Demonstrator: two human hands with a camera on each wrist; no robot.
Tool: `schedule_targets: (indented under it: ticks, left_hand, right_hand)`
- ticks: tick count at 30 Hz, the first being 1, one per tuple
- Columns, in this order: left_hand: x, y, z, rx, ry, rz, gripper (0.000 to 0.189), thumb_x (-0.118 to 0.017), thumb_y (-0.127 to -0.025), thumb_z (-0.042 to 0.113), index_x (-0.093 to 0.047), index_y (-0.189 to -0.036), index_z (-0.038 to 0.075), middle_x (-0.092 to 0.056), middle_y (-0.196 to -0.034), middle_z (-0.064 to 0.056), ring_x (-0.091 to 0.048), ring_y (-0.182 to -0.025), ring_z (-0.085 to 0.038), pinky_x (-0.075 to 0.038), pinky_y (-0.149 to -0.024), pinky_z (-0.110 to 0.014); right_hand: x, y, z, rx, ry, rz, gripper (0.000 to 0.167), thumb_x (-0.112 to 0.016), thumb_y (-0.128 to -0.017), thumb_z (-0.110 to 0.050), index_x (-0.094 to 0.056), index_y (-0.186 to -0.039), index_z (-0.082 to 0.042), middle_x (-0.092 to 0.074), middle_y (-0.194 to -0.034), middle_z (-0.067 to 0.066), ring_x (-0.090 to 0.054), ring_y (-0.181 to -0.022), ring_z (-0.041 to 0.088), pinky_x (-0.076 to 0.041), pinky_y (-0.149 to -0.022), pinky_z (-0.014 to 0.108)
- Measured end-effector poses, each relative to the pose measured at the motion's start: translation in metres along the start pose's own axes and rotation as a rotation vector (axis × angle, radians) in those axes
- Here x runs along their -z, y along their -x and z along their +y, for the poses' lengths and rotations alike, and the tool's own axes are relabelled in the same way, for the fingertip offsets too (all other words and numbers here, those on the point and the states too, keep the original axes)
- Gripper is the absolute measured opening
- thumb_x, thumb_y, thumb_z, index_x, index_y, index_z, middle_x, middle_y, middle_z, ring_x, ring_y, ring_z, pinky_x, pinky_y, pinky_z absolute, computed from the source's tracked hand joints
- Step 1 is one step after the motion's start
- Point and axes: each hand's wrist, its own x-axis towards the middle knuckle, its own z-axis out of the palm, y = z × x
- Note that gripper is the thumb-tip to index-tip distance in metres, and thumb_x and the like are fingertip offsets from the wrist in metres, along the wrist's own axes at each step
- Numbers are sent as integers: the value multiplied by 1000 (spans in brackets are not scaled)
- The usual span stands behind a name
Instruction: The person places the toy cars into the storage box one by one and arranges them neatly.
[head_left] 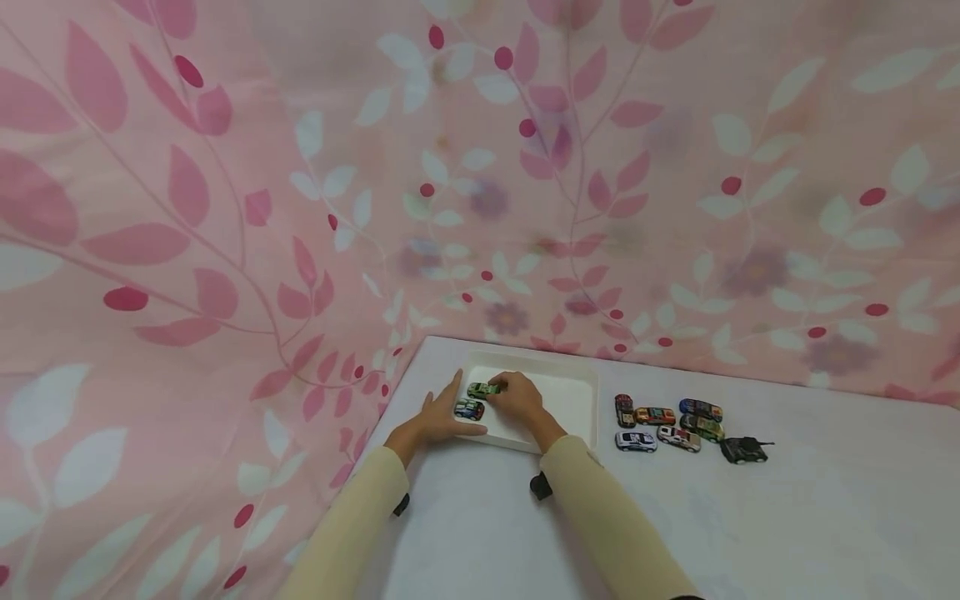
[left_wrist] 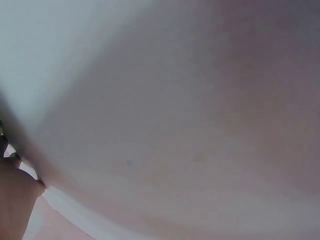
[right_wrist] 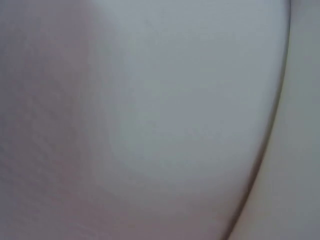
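In the head view a white rectangular tray (head_left: 574, 402) lies on the table near the wall. My right hand (head_left: 519, 400) reaches inside and pinches the tail end of a green toy car (head_left: 480, 390) between thumb and fingertips. Just in front of that car sits a darker toy car (head_left: 469, 409) with pale and green markings. My left hand (head_left: 437, 419) spreads around the tray's front left corner, its fingers straight along the left side and the thumb along the front rim. Mostly blurred pale surface fills both wrist views, with part of the left hand (left_wrist: 17, 200) at lower left.
Right of the tray stands a cluster of several toy cars, among them a white one (head_left: 636, 442), a dark red one (head_left: 624, 410) and an orange one (head_left: 655, 416). A dark toy tank (head_left: 744, 450) sits at its right end. Pink leaf-patterned cloth (head_left: 480, 250) hangs behind and to the left.
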Motion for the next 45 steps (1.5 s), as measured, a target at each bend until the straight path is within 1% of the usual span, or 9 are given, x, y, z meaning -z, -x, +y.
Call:
schedule_targets:
  ticks: [8,16,21,27,32,36,39,41,45]
  left_hand:
    - [0,3,6,-3,14,-1,127,-74,-74,66,3,-160,13,-19,-165,-12,-19,-153,-30,0,-121,-61]
    - [1,0,5,24,2,6,128,-74,-72,67,3,-160,16,-20,-165,-10,-20,-153,-27,1,-122,-60]
    - [-2,2,3,9,14,4,130,-73,-71,70,3,-160,14,-20,-165,-11,-20,-153,-28,1,-121,-62]
    - [-2,0,2,14,26,9,130,-73,-71,71,4,-160,18,-18,-166,-9,-17,-153,-27,3,-121,-60]
    - [1,-5,4,11,27,17,126,-74,-74,66,4,-160,18,-18,-166,-8,-17,-153,-26,3,-121,-60]
    - [1,-7,8,1,42,14,127,-75,-73,66,4,-160,17,-17,-166,-8,-17,-154,-26,4,-121,-59]
    - [1,-7,6,3,35,12,130,-74,-71,69,4,-160,17,-16,-166,-8,-16,-154,-25,4,-121,-59]
    - [0,-7,4,9,26,8,131,-74,-71,70,5,-160,17,-15,-167,-7,-15,-154,-25,4,-121,-59]
    - [1,-5,-2,17,5,2,131,-72,-71,71,6,-160,16,-15,-167,-8,-15,-154,-26,4,-121,-59]
  right_hand:
    - [-3,3,3,-8,28,11,29,-75,-86,-30,-74,-115,-21,-70,-107,4,-64,-101,21,-50,-83,40]
    - [-3,3,-5,-10,48,8,30,-74,-88,-31,-74,-117,-22,-70,-109,3,-63,-104,20,-51,-85,40]
    - [-6,3,-4,-22,66,2,30,-74,-88,-31,-74,-117,-23,-72,-108,3,-64,-100,19,-51,-83,39]
    - [-6,-1,-2,-9,69,-26,33,-73,-89,-32,-71,-121,-23,-70,-113,4,-63,-104,19,-50,-83,40]
    - [-1,-5,-2,-11,59,-39,50,-68,-91,-39,-59,-136,-19,-66,-119,10,-62,-110,24,-51,-87,43]
    - [5,-3,-1,-34,8,-33,61,-63,-94,-45,-46,-145,-17,-60,-125,14,-59,-114,27,-49,-95,46]
    - [9,1,-1,-10,-25,-29,66,-62,-94,-46,-42,-148,-15,-51,-134,19,-56,-119,32,-47,-100,49]
    - [11,4,-1,33,-19,-17,69,-63,-93,-46,-41,-149,-13,-43,-141,22,-51,-125,36,-44,-104,53]
    - [13,8,0,149,167,25,79,-61,-91,-56,-33,-154,-16,-29,-154,21,-41,-137,40,-36,-109,58]
